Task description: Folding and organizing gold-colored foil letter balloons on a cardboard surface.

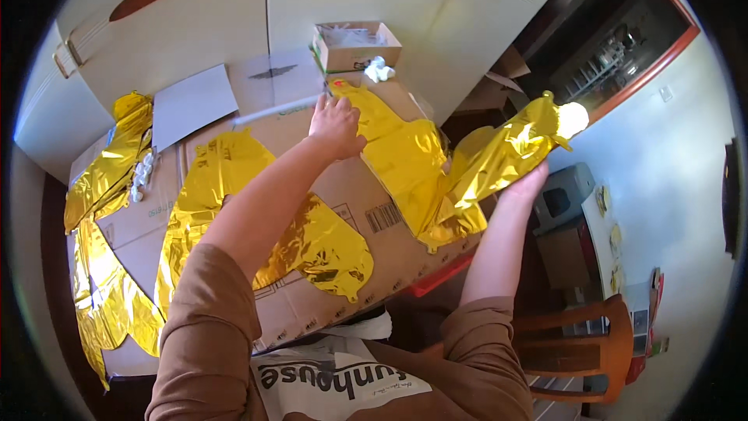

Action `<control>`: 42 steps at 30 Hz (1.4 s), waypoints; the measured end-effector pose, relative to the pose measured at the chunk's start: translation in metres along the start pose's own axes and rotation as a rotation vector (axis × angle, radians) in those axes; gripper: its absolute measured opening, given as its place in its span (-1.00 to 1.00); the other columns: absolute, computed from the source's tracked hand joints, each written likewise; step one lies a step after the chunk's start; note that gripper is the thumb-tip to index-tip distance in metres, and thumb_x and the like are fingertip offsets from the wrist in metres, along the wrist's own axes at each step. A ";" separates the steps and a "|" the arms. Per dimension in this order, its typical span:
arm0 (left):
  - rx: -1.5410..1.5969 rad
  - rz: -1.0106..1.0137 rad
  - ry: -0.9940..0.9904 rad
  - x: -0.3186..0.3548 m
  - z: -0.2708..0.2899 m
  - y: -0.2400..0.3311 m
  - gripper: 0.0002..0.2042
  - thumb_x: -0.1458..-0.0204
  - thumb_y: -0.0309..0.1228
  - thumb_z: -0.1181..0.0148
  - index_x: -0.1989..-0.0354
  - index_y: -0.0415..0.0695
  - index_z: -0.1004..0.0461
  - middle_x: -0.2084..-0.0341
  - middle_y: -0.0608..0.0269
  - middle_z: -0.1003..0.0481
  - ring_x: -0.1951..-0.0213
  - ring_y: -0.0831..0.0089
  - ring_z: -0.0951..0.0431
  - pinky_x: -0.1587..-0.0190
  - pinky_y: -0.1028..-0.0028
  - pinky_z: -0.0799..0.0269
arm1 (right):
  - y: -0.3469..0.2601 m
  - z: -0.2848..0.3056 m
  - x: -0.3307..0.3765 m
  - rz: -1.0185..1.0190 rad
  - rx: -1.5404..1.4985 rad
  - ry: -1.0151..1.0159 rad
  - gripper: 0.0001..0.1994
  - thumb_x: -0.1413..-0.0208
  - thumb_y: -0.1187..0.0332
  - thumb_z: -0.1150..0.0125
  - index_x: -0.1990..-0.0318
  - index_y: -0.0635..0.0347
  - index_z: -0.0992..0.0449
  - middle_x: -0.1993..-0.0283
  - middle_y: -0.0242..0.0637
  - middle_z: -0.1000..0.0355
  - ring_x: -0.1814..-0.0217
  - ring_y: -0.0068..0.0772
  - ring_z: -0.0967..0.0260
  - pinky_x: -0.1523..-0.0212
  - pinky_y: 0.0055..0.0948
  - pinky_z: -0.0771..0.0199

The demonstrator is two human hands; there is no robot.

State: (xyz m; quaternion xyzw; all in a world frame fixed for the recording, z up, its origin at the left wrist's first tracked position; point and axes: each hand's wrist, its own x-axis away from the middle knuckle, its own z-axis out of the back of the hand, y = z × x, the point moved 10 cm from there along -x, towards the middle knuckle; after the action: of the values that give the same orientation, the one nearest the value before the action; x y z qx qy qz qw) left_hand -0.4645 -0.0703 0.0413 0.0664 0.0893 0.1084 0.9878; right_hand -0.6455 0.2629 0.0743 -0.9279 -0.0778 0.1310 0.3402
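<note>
Both hands [336, 126] [523, 187] on gold foil balloon [421, 164] over flattened cardboard [366, 210]

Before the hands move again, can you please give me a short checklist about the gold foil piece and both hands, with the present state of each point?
1. Left hand rests on the upper end of the gold foil piece: ok.
2. Right hand supports the raised far end of the foil: ok.
3. Foil lies flat on the cardboard sheet: not ok, it is creased and partly lifted off the edge.
4. Other gold foil pieces lie apart from the one in hand: ok.
5. Small open box stands clear of the hands: ok.
6. Firmness of each grip: cannot tell.
</note>
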 end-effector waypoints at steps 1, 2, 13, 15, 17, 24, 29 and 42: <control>-0.008 -0.032 0.095 0.004 0.012 0.013 -0.45 -0.04 0.04 -0.20 -0.07 -0.12 -0.51 -0.06 0.08 -0.45 -0.25 0.13 -0.36 -0.44 0.06 0.01 | -0.016 -0.004 0.008 0.056 0.005 -0.049 -0.51 -0.36 0.00 -0.02 -0.25 0.15 -0.42 -0.18 -0.19 -0.48 -0.17 -0.11 -0.46 -0.20 -0.01 -0.49; -0.006 -0.073 0.194 0.009 0.020 0.031 -0.44 -0.04 0.05 -0.20 -0.08 -0.13 -0.51 -0.06 0.08 -0.45 -0.25 0.12 -0.35 -0.44 0.06 0.02 | -0.037 -0.007 0.017 0.121 0.020 -0.096 -0.51 -0.37 0.00 -0.03 -0.26 0.15 -0.41 -0.19 -0.18 -0.47 -0.18 -0.11 -0.46 -0.20 -0.02 -0.49; 0.147 -0.228 0.142 0.062 -0.024 0.097 -0.40 0.11 0.20 -0.32 0.07 -0.03 -0.45 0.03 0.15 -0.38 -0.12 0.10 -0.36 -0.19 0.10 -0.23 | -0.308 -0.030 0.171 0.895 0.572 0.424 -0.47 -0.39 0.03 0.09 -0.28 0.27 -0.36 -0.20 -0.13 -0.43 -0.19 -0.12 -0.42 -0.22 -0.11 -0.43; 0.163 -0.227 0.138 0.060 -0.025 0.098 -0.38 0.12 0.21 -0.32 0.05 -0.03 -0.45 0.01 0.15 -0.38 -0.12 0.09 -0.36 -0.20 0.09 -0.22 | -0.349 -0.050 0.197 0.999 0.655 0.401 -0.48 -0.39 0.04 0.08 -0.27 0.27 -0.38 -0.19 -0.13 -0.44 -0.18 -0.13 -0.42 -0.22 -0.13 -0.43; 0.174 -0.225 0.142 0.062 -0.026 0.095 -0.37 0.11 0.21 -0.31 0.03 -0.04 -0.45 0.00 0.14 -0.38 -0.14 0.09 -0.35 -0.23 0.08 -0.20 | -0.365 -0.072 0.208 1.011 0.707 0.344 -0.49 -0.39 0.04 0.07 -0.26 0.27 -0.39 -0.18 -0.13 -0.45 -0.18 -0.14 -0.43 -0.22 -0.14 -0.43; 0.127 -0.137 0.075 0.059 -0.032 0.100 -0.23 0.02 0.27 -0.20 -0.21 -0.07 -0.41 -0.14 0.00 -0.36 -0.30 0.02 -0.24 -0.41 0.00 -0.02 | -0.306 -0.186 0.169 0.714 0.838 -0.062 -0.52 -0.39 0.07 0.05 -0.22 0.28 -0.44 -0.13 -0.14 -0.48 -0.16 -0.18 -0.44 -0.21 -0.20 -0.42; 0.424 -0.029 0.374 0.106 0.036 0.048 -0.44 -0.05 0.00 -0.26 -0.13 -0.11 -0.48 -0.12 -0.09 -0.41 -0.26 -0.02 -0.34 -0.44 -0.01 -0.06 | -0.135 -0.311 0.151 0.734 1.112 -0.342 -0.57 -0.37 0.12 -0.02 -0.14 0.30 -0.51 -0.06 -0.15 -0.52 -0.13 -0.25 -0.45 -0.19 -0.28 -0.40; 0.234 0.200 0.144 0.381 0.080 -0.153 -0.45 -0.03 -0.15 -0.32 -0.18 -0.14 -0.44 -0.28 -0.10 -0.30 -0.36 -0.11 -0.19 -0.43 -0.03 -0.05 | 0.359 -0.395 0.188 0.453 1.480 -0.319 -0.83 -0.15 0.20 -0.17 0.28 0.08 -0.50 0.19 -0.26 -0.53 0.13 -0.04 -0.50 0.09 0.04 -0.38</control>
State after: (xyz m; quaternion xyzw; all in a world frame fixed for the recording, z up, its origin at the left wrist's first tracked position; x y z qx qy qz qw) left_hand -0.0525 -0.1416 0.0348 0.1818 0.1649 0.1997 0.9486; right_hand -0.3291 -0.2062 0.0941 -0.4239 0.1728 0.3465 0.8188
